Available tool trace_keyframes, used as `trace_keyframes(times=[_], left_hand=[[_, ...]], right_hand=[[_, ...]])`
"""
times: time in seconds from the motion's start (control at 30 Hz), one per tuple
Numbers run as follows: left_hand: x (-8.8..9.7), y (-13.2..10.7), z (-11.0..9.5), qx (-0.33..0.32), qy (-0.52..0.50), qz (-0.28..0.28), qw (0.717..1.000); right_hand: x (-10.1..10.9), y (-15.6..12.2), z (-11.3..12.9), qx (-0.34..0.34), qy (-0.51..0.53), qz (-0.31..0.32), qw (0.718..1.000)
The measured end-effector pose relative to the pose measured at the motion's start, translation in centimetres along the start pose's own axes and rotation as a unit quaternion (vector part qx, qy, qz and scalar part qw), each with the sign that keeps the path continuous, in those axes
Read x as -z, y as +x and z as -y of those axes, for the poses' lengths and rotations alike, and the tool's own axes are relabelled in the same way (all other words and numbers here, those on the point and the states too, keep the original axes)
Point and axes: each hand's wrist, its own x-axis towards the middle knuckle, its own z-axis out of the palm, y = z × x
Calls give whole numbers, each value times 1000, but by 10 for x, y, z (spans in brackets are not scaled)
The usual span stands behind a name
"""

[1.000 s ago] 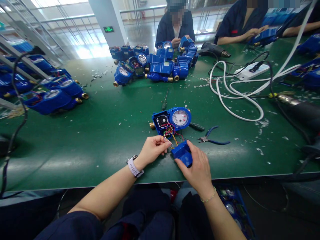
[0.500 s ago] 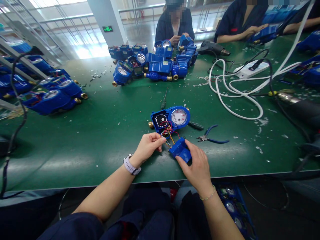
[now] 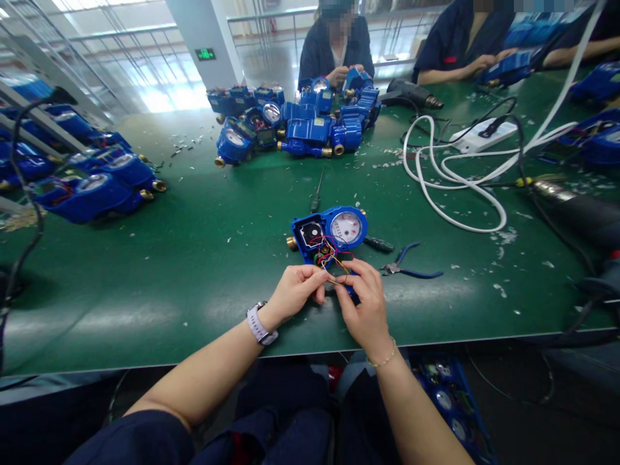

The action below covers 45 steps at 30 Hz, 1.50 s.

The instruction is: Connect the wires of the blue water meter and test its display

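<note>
A blue water meter (image 3: 310, 234) with a round white dial (image 3: 346, 228) lies on the green bench, its square compartment open. Thin coloured wires (image 3: 331, 248) spill from that compartment toward me. My left hand (image 3: 301, 284) pinches some of these wires between thumb and forefinger. Close beside it, my right hand (image 3: 362, 294) has thumb and fingertips pressed on a yellow wire. The blue cover (image 3: 352, 296) is mostly hidden under my right hand, and I cannot tell if it is gripped. Right of the meter lie cutting pliers (image 3: 411, 263) with blue handles.
Screwdrivers (image 3: 316, 197) lie around the meter. Several blue meters (image 3: 307, 132) are heaped at the back, more at the left (image 3: 104, 187). A white cable (image 3: 450, 223) loops from a power strip (image 3: 487, 134). Heat guns (image 3: 571, 206) rest at right. Co-workers (image 3: 336, 48) sit opposite.
My right hand has let its grasp on the blue cover's outer side go and moved left to the wires. My left hand still pinches wires, slightly further right.
</note>
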Motion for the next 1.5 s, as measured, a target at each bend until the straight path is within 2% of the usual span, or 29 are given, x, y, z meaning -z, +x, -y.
trace_keyframes(times=[0.3, 0.43, 0.5, 0.57, 0.6, 0.67, 0.77, 0.8, 0.87, 1.03, 1.2, 1.5], left_hand=[[5, 2, -3, 65, -142, 15, 988], [7, 2, -3, 66, -124, 21, 990], [9, 0, -3, 20, -46, -9, 999], [10, -2, -3, -60, 56, -75, 994], [11, -3, -3, -111, 111, -109, 981], [12, -4, -1, -228, 220, -145, 937], [12, -3, 2, -358, 337, -118, 863], [11, -3, 3, -378, 355, -107, 848], [10, -1, 4, -388, 372, -100, 837], [7, -1, 2, -375, 377, -82, 843], [5, 0, 0, -339, 338, -29, 878], [2, 3, -3, -252, 297, -15, 921]], right_hand=[[1, -1, -2, 5, 9, -14, 1000], [2, 0, -3, -1, 27, -24, 999], [3, 0, -3, -4, 35, -25, 999], [3, 0, -2, -5, 39, -25, 999], [3, 0, -2, -5, 40, -25, 999], [3, -1, -2, -1, 43, -28, 999], [2, 0, -2, 6, 51, -31, 998], [2, 0, -2, 7, 53, -31, 998], [2, 0, -3, 7, 57, -28, 998], [3, 1, -6, 0, 64, -30, 997], [5, 5, -9, 2, 50, -30, 998], [5, 7, -12, 7, 39, -26, 999]])
